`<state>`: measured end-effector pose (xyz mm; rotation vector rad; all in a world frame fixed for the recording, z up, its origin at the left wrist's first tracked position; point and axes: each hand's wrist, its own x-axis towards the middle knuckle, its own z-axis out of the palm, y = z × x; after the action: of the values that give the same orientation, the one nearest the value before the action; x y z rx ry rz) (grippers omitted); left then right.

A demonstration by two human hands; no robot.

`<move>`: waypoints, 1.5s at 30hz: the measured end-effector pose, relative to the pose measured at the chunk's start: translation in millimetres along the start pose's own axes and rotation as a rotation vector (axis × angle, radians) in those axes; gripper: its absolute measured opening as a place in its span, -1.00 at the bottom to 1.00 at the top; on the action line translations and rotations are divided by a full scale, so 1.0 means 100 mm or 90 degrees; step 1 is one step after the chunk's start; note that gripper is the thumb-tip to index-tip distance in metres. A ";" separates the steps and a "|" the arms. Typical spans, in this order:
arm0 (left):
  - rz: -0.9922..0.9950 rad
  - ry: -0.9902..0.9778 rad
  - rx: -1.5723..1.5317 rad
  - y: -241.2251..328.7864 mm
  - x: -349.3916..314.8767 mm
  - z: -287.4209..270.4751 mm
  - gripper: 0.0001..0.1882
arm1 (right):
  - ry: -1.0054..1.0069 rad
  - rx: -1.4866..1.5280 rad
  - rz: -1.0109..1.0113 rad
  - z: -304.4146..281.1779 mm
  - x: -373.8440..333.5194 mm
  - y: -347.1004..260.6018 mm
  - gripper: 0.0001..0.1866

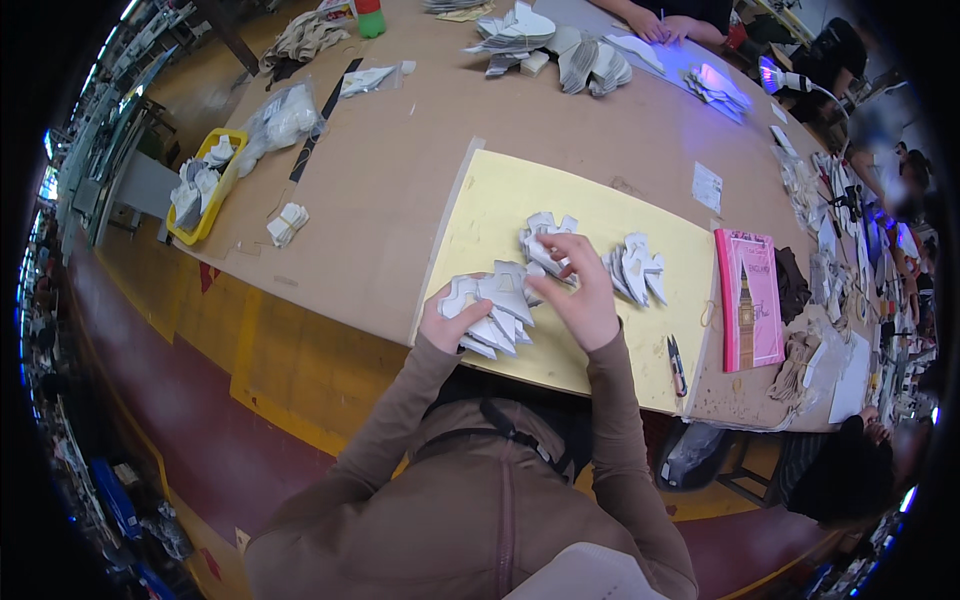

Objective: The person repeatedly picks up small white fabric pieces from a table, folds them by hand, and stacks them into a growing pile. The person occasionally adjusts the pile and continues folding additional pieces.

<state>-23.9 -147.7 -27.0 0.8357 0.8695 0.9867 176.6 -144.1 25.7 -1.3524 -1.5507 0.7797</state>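
Observed from the head view, left to right.

A yellow tray point(205, 190) of pale pieces sits at the far left edge of the desk point(400, 170), with a small bundle of cut pieces point(288, 224) near it; both lie well apart from the hands.

The left hand point(452, 322) is closed around a fanned stack of grey-white cut pieces point(492, 312), thumb on top, fingers underneath. The stack is held just above the near edge of the yellow mat point(500, 210), its long axis running from the palm out toward the right and slightly away from the person.

The right hand point(582, 290) is directly beside that stack on its right. Its fingers are curled and pinch a single piece at the near edge of a second pile of cut pieces point(545, 240), which rests on the mat just beyond both hands. Whether that piece is lifted clear of the pile cannot be told.

A third pile point(635, 270) lies on the mat just right of the right hand, untouched and nearer to that hand than to the left.

Further right: a small snipping tool point(677, 365) at the mat's near corner, then a pink booklet point(750, 300).
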 end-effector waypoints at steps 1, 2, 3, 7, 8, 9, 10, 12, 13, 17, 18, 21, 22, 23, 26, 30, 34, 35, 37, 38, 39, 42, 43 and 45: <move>-0.007 -0.003 0.016 0.00 0.00 0.01 -0.60 | -0.002 -0.048 -0.060 0.04 -0.03 -0.06 -0.57; -0.013 -0.009 0.033 0.00 0.00 0.03 -0.59 | -0.007 -0.033 -0.046 0.07 -0.06 -0.04 -0.60; -0.019 -0.008 0.025 -0.01 0.00 0.04 -0.60 | -0.011 -0.019 -0.032 0.10 -0.09 0.00 -0.63; -0.021 -0.016 0.025 -0.02 0.03 0.08 -0.61 | 0.084 0.039 -0.002 0.17 -0.15 0.07 -0.78; -0.019 -0.023 0.032 -0.01 0.05 0.10 -0.61 | 0.120 0.048 -0.005 0.15 -0.16 0.06 -0.80; -0.016 -0.016 0.033 -0.02 0.06 0.10 -0.61 | 0.122 0.050 0.009 0.12 -0.16 0.05 -0.80; -0.013 -0.008 0.033 -0.02 0.05 0.10 -0.61 | 0.125 0.052 0.024 0.09 -0.16 0.04 -0.81; -0.012 0.000 0.027 -0.04 0.04 0.09 -0.60 | 0.158 0.039 0.046 0.00 -0.18 0.06 -0.81; -0.013 0.003 0.021 -0.02 0.03 0.08 -0.60 | 0.185 0.025 0.052 -0.06 -0.19 0.12 -0.80; -0.049 -0.010 -0.060 -0.10 0.04 -0.07 -0.58 | 0.337 0.150 0.083 -0.46 -0.18 0.54 -0.74; -0.057 -0.017 -0.086 -0.10 0.04 -0.09 -0.57 | 0.364 0.211 0.096 -0.57 -0.17 0.60 -0.73; -0.075 -0.014 -0.093 -0.08 0.02 -0.04 -0.57 | 0.328 0.163 0.177 -0.81 -0.19 0.71 -0.68; -0.070 -0.013 -0.083 -0.12 0.02 -0.03 -0.58 | 0.339 -0.009 0.124 -0.80 -0.22 0.72 -0.66; -0.062 -0.010 -0.072 -0.18 0.03 -0.04 -0.58 | 0.344 -0.176 0.066 -0.76 -0.25 0.67 -0.65; -0.049 -0.026 -0.031 -0.18 0.04 0.04 -0.60 | 0.234 -0.050 0.095 -0.48 -0.36 0.33 -0.62; -0.039 -0.058 0.022 -0.10 0.04 0.19 -0.65 | 0.046 -0.004 0.041 -0.09 -0.36 0.02 -0.63; -0.028 -0.068 0.048 -0.01 0.00 0.24 -0.66 | 0.131 0.075 0.061 0.00 -0.33 0.11 -0.70; -0.023 -0.073 0.050 0.00 0.00 0.24 -0.66 | 0.154 0.078 0.049 -0.01 -0.32 0.10 -0.72; -0.030 -0.068 0.028 0.00 -0.02 0.24 -0.66 | 0.177 0.066 0.045 0.00 -0.33 0.12 -0.73; -0.036 -0.067 0.014 -0.01 -0.02 0.24 -0.66 | 0.153 0.078 0.061 0.00 -0.34 0.12 -0.72; -0.040 -0.060 0.012 -0.04 -0.02 0.24 -0.66 | 0.130 0.089 0.077 0.01 -0.36 0.11 -0.71; -0.049 -0.044 0.010 -0.14 -0.02 0.22 -0.66 | 0.106 0.094 0.093 0.03 -0.39 0.05 -0.67; -0.049 -0.040 0.012 -0.17 -0.02 0.21 -0.66 | 0.105 0.090 0.093 0.04 -0.39 0.02 -0.65; -0.050 -0.039 0.021 -0.19 -0.02 0.19 -0.66 | 0.097 0.067 0.092 0.05 -0.41 0.04 -0.63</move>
<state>-1.1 -159.1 -35.4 0.8492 0.8618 0.8752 172.7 -182.7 11.3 -1.4230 -1.2885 0.8149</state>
